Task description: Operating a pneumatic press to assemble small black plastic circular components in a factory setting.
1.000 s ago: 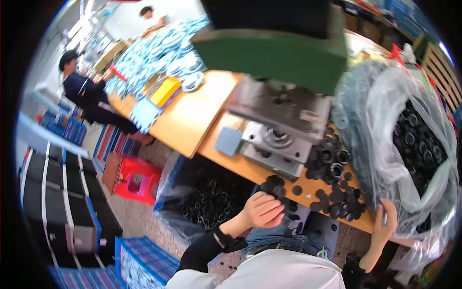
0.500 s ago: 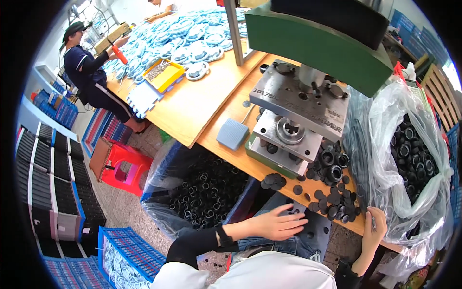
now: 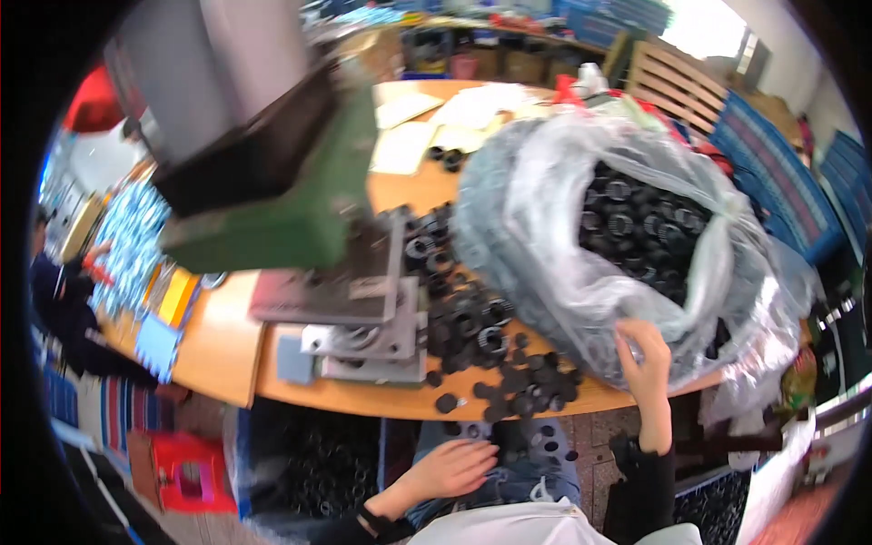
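Observation:
My left hand (image 3: 457, 467) lies over my lap with its fingers stretched out and nothing in them. Several small black discs are scattered on the jeans around it. At the right, my right hand (image 3: 647, 357) is at the near side of a clear plastic bag (image 3: 554, 227), its fingers bent against the film. The bag holds many black ridged rings (image 3: 649, 227). Loose black discs (image 3: 531, 386) spread along the table's front edge between my hands, with black rings (image 3: 468, 313) heaped behind them.
A green press (image 3: 272, 222) with a steel die (image 3: 363, 341) stands left of the rings, blurred. A grey-blue pad (image 3: 295, 361) is beside it. Below the table sits a lined bin of black rings (image 3: 318, 463), near a red stool (image 3: 191, 472). Another person (image 3: 68, 295) works at far left.
The view has swung to the right, bringing the bag toward the middle. My right hand has moved from the table's edge up to the bag's near side. My left hand stays over the lap.

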Motion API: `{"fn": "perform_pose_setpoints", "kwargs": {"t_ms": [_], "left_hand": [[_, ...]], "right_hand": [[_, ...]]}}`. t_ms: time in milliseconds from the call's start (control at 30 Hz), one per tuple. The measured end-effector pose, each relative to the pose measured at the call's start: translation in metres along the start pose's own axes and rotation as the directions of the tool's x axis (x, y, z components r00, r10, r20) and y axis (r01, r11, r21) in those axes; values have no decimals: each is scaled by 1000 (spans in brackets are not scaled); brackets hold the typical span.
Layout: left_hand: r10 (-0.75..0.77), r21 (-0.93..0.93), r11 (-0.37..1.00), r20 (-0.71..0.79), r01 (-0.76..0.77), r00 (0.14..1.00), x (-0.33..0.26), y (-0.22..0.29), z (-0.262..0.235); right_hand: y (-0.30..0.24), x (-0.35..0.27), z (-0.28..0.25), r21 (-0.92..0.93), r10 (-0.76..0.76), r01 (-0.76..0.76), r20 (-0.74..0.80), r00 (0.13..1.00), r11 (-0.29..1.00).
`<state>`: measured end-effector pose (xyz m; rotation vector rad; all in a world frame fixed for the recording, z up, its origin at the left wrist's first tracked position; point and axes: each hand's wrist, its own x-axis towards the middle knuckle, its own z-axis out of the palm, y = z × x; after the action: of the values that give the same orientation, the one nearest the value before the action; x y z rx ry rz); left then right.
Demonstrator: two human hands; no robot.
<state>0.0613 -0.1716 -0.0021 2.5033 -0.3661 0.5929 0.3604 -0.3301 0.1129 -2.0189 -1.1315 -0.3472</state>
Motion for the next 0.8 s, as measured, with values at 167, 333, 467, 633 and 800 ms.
{"fn": "perform_pose_setpoints", "kwargs": {"t_ms": [167, 333, 467, 633, 800], "left_hand": [[-282, 77, 949, -238, 307, 930, -7, -16, -33], [-324, 156, 902, -372, 403, 870, -14, -19, -42], [-353, 181, 880, -367, 438, 861, -8, -4, -54], [-346, 219, 857, -425, 466, 836, -27, -7, -67], [-336, 217, 805, -600, 552, 726, -33, -27, -87]], "right_hand": [[95, 91, 5, -178, -62, 52, -51, 997, 983], [179, 149, 44, -500, 74, 1, 129, 989, 866], [200, 167, 72, -520, 186, -47, 219, 958, 853], [170, 175, 57, -391, -8, -1, -21, 1000, 920], [105, 140, 49, 180, 79, -58, -112, 991, 982]]}}
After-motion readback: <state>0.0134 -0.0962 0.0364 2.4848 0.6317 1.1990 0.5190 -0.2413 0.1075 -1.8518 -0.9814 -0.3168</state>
